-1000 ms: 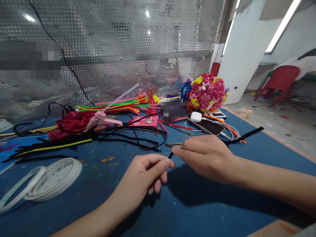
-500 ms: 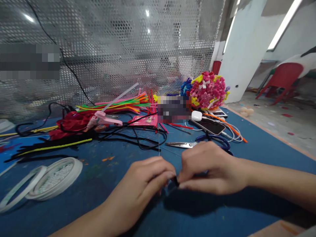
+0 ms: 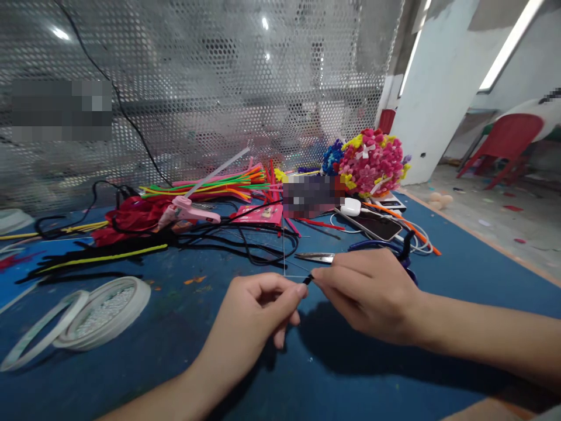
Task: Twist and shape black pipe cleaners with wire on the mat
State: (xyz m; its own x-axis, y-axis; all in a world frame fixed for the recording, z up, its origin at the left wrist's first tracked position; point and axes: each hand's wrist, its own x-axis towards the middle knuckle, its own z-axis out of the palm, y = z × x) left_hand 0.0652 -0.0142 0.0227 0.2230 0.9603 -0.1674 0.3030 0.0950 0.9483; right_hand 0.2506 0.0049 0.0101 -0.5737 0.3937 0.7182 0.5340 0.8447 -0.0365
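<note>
Between my two hands is a short dark stretch of black pipe cleaner (image 3: 308, 280); most of it is hidden by the fingers. My left hand (image 3: 263, 316) pinches one end between thumb and forefinger, the other fingers curled loosely below. From the right, my right hand (image 3: 372, 292) grips it with fingertips pressed together. A black curved tip rises behind the right hand, and I cannot tell whether it belongs to the same piece. Just beyond that hand lie scissors (image 3: 315, 256), their blue handles partly covered. A thin pale thread or wire (image 3: 284, 254) runs near the fingertips.
A round tub of beads (image 3: 109, 310) with its lid leaning is at left. Behind are black pipe cleaners (image 3: 92, 260), a pink glue gun (image 3: 193, 211), coloured pipe cleaners (image 3: 219, 184), a phone (image 3: 377, 225), a white cable and a fuzzy flower bouquet (image 3: 372, 161). Perforated metal (image 3: 219, 88) stands behind.
Both hands have risen a little from the tabletop. My right hand has turned over the work, fingertips higher, and the left fingers have loosened below the pinch. The view has shifted slightly.
</note>
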